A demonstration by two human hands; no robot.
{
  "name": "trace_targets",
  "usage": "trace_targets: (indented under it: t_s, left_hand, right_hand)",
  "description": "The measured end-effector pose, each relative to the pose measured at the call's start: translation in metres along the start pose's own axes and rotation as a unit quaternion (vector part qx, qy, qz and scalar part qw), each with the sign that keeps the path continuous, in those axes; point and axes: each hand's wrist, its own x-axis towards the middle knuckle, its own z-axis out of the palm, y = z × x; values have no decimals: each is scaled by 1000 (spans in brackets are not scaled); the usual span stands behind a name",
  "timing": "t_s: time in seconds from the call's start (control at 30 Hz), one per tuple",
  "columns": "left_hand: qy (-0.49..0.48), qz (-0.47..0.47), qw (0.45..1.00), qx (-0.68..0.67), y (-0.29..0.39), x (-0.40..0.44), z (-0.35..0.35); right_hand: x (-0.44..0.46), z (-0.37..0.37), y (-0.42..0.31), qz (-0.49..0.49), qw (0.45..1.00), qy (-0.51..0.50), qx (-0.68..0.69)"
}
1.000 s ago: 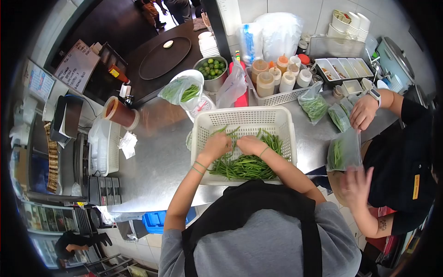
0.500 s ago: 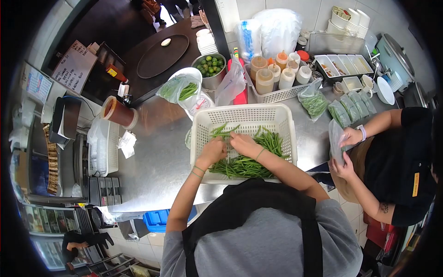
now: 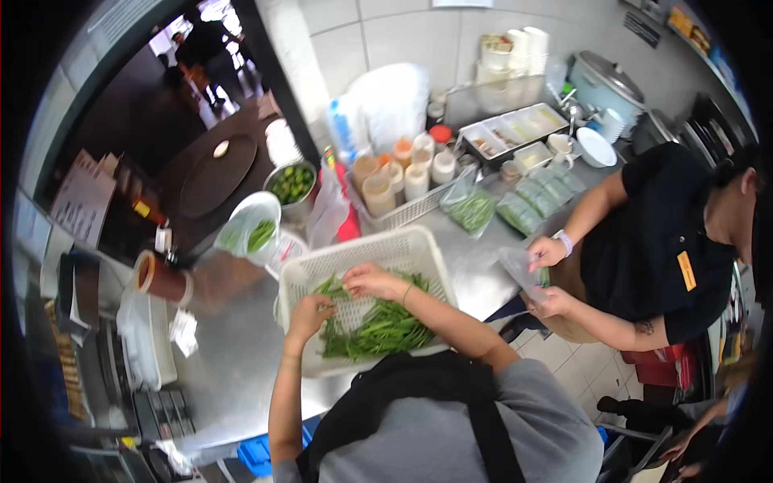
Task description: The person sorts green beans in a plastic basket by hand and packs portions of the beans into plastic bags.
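Note:
My left hand (image 3: 307, 315) is over the left part of a white perforated basket (image 3: 354, 246), thumb and fingers pinched together. Just to its right and a little higher, my right hand (image 3: 374, 281) also has its fingertips closed. Both pinch at green beans, though blur and the fingers hide most of what they grip. A heap of green beans (image 3: 386, 328) fills the basket's right and lower part. A smaller group of green beans (image 3: 328, 286) lies near the basket's far left, beside my fingertips.
On the right a co-worker's hands (image 3: 549, 278) hold a clear plastic bag. Behind the basket are sauce bottles (image 3: 378, 197), bagged green beans (image 3: 472, 211) and a pot of green citrus (image 3: 291, 183). Left of these stands a white bowl with a bag of greens (image 3: 256, 229).
The camera view has turned, so the basket and counter appear farther left and lower. My hands remain over the basket, pinched close together. The co-worker still holds the bag.

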Motion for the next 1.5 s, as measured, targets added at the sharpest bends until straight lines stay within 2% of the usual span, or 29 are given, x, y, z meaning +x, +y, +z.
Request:
trace_targets:
  t_s: [0.03, 0.13, 0.23, 0.27, 0.37, 0.4, 0.47, 0.5, 0.53, 0.6, 0.7, 0.73, 0.8, 0.9, 1.0, 1.1, 1.2, 1.3, 1.4, 1.5]
  left_hand:
    - [23, -26, 995, -94, 6, 3, -9]
    - [8, -107, 933, -343, 18, 23, -16]
    - [-2, -129, 928, -350, 31, 44, -13]
    - [16, -119, 932, -341, 36, 48, -11]
    - [6, -88, 986, -142, 63, 59, -24]
    - [3, -77, 990, -117, 79, 61, -30]
    - [-6, -65, 992, -112, 83, 65, -25]
    - [-13, -57, 989, -133, 72, 65, -17]
    - [54, -32, 994, -95, 71, 57, -17]
    - [179, 33, 983, -11, 69, 48, -20]
    - [80, -65, 985, 139, 44, 23, -20]
    - [29, -62, 981, 182, 30, 13, -13]
    - [-114, -136, 941, 288, 15, -3, 3]
    - [-131, -99, 915, 368, -8, -19, 39]
    - [-92, -65, 924, 366, -9, -24, 48]
    - [-96, -109, 923, 356, -1, -9, 33]
    - [143, -46, 913, 378, 3, 0, 26]
    - [154, 1, 929, 337, -2, 1, 21]
    - [-45, 79, 965, 246, 2, -10, 12]
    - [-156, 18, 946, 284, -10, -19, 30]
  right_hand:
    - [-4, 2, -6, 12, 996, -22, 87]
    - [-17, 15, -11, 31, 983, -20, 182]
    - [1, 8, 10, -3, 968, -121, 220]
    - [9, 7, 19, -1, 964, -124, 236]
    - [3, 11, 15, 10, 950, -63, 306]
    - [8, 12, 19, 27, 948, -32, 316]
    - [3, 10, 16, 20, 932, -91, 350]
    - [0, 14, 13, 30, 930, -44, 365]
    - [-4, 18, 9, 40, 925, 5, 378]
    - [-6, 13, 4, 66, 916, 42, 393]
    - [2, -2, 14, 63, 921, 104, 369]
    - [0, 0, 14, 62, 918, 112, 374]
    - [-1, 4, 8, 56, 913, 128, 383]
    - [-2, 7, 8, 54, 920, 136, 364]
    - [-4, 8, 7, 59, 924, 137, 351]
    - [-3, 8, 6, 59, 925, 137, 350]
    - [-3, 6, 7, 54, 924, 131, 355]
    - [-4, 6, 6, 52, 923, 132, 357]
    - [-5, 8, 3, 51, 925, 135, 351]
    - [-4, 9, 6, 46, 931, 124, 341]
